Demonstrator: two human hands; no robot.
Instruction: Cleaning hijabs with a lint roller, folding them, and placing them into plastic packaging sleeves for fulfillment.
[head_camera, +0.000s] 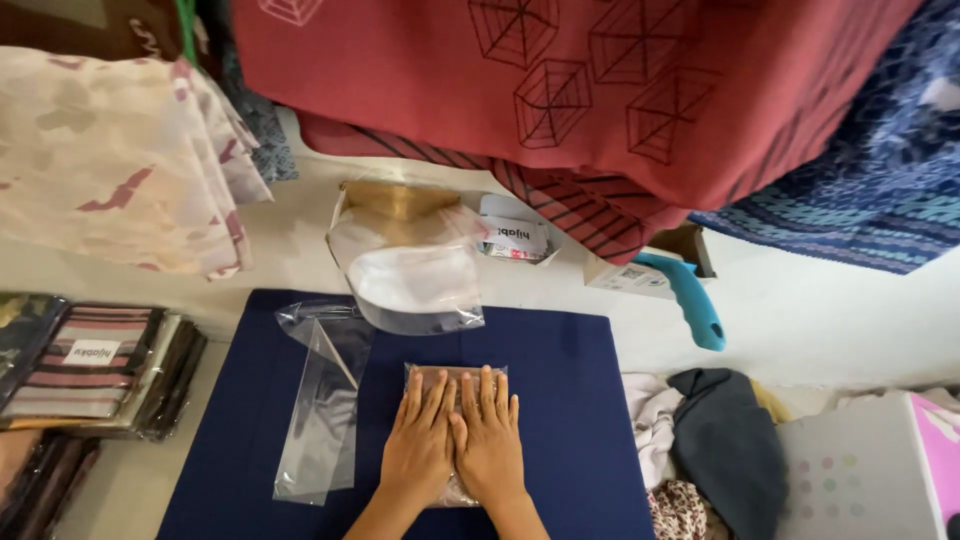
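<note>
Both hands lie flat, side by side, pressing on a small clear plastic packet (430, 374) with brownish folded cloth inside. My left hand (420, 440) covers its left half and my right hand (489, 440) its right half, fingers straight and close together. The packet rests on a dark navy cloth (570, 400) spread over the table. Just to the left, an empty clear plastic sleeve (320, 410) lies on the same navy cloth.
A stack of clear bags (410, 270) sits beyond the navy cloth, by a small labelled box (512, 238) and a turquoise handle (692, 298). Packed striped scarves (95, 365) are piled left. Loose clothes (720, 440) lie right. Red (600, 90), blue and pale pink fabrics hang above.
</note>
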